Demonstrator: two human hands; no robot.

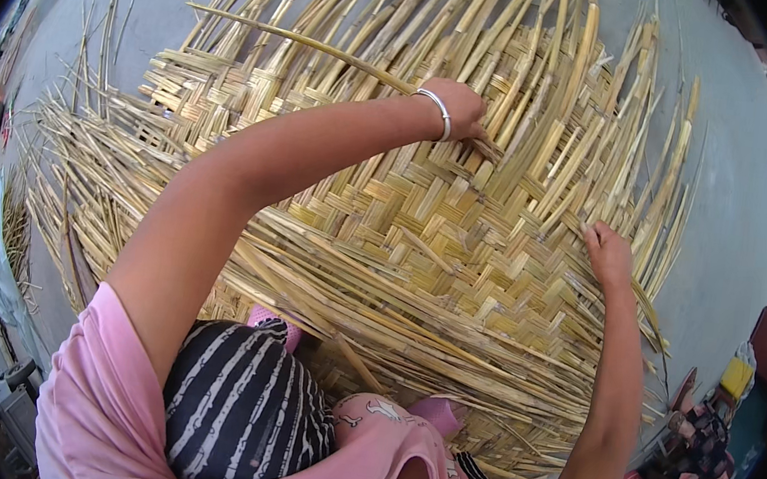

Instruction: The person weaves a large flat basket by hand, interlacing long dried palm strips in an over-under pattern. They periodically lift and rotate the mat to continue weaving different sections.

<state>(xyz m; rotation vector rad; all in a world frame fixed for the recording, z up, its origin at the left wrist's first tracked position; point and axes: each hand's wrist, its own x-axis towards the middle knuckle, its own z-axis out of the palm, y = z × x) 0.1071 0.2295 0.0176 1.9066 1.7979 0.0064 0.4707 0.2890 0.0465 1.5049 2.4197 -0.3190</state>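
A half-woven mat [442, 213] of flattened yellow-green reed strips lies on the ground in front of me, in a stepped twill pattern. My left hand [458, 112], with a silver bangle at the wrist, is closed on a long reed strip [301, 41] over the far middle of the weave. That strip runs out to the left behind the wrist, above the upright strips. At the right side of the mat, my right hand [610, 254] is closed in a pinch on the end of a strip among the weave. Its fingertips are partly hidden.
Loose strip ends [482, 16] fan out from the mat's far edge. A thick bundle of long reeds [331, 290] crosses the near side, close to my knees. Bags and cloth items [702, 451] sit at the right, and a grey machine-like object [7, 401] at the left.
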